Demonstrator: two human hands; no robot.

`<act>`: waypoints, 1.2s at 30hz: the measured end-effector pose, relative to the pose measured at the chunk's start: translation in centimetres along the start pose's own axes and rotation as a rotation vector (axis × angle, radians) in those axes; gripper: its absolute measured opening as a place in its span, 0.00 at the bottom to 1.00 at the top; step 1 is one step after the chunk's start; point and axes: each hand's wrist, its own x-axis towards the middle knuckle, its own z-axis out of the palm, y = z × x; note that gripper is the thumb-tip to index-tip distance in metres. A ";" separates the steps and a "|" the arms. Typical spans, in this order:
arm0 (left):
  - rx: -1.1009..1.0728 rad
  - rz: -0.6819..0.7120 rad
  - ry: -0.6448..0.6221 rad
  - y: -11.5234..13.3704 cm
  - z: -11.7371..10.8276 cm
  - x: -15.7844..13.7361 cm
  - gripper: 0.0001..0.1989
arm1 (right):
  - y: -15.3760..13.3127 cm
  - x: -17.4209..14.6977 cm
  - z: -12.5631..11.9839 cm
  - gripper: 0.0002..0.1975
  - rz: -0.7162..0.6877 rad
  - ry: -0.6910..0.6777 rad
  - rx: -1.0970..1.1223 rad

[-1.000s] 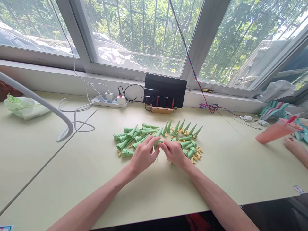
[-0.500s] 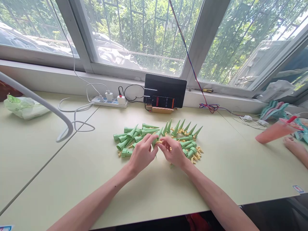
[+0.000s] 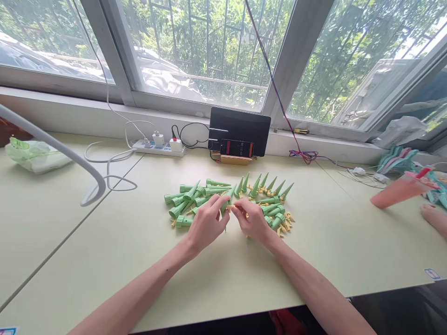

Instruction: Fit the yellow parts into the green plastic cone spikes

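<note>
Both hands point(image 3: 208, 218) pinch, nearly touching; forearms point(image 3: 150, 280) converge.

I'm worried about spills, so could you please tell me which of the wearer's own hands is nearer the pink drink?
Right: the right hand is left of the pink drink; the left hand is even farther left.

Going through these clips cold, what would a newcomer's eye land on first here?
Probably the green cones and yellow pieces mid-table, where the left hand holds one cone and the right hand pinches one small yellow piece. Next might come the phone against a dark panel behind them, then the pink drink at far right.
</note>
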 end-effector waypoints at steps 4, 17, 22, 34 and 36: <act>-0.011 0.009 -0.012 0.1 0.0 -0.1 0.14 | 0.2 -0.1 0.1 0.13 0.005 -0.017 -0.036; -0.007 -0.045 -0.023 -0.1 0.0 0.2 0.16 | 0.1 0.1 0.3 0.06 0.006 -0.021 0.032; -0.006 -0.040 -0.033 0.1 -0.1 0.2 0.15 | 0.2 0.0 0.2 0.05 0.001 -0.020 0.018; -0.025 -0.024 -0.056 -0.2 0.1 0.0 0.15 | 0.3 0.0 0.1 0.08 0.040 -0.042 -0.021; -0.032 -0.024 -0.061 -0.2 0.1 0.0 0.15 | 0.3 0.0 0.1 0.09 0.045 -0.044 -0.036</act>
